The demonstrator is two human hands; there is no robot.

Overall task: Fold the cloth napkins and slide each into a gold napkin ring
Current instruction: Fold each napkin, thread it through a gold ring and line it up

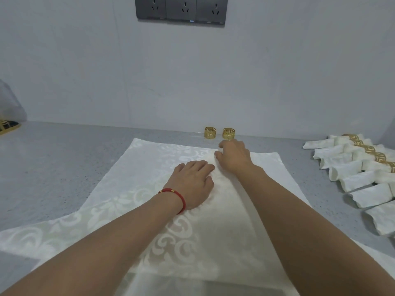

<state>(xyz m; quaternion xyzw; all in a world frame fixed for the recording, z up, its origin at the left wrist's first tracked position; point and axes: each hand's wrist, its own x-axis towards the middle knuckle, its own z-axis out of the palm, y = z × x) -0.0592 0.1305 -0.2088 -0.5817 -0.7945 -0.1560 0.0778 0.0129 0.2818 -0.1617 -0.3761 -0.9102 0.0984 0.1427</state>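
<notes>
A white damask napkin (136,178) lies spread flat on the grey counter in front of me. My left hand (192,182), with a red cord bracelet at the wrist, rests palm down on its middle. My right hand (234,158) lies on the cloth a little farther back, fingers loosely bent, holding nothing. Two gold napkin rings stand upright against the wall just beyond my right hand, one on the left (210,132) and one on the right (228,133). The right ring is a small gap from my fingertips.
At the right edge lies a row of several folded napkins (350,165), each in a gold ring. The grey counter (64,159) meets a white wall with a dark socket strip (180,9). A clear plastic bag (10,103) with a gold item sits far left.
</notes>
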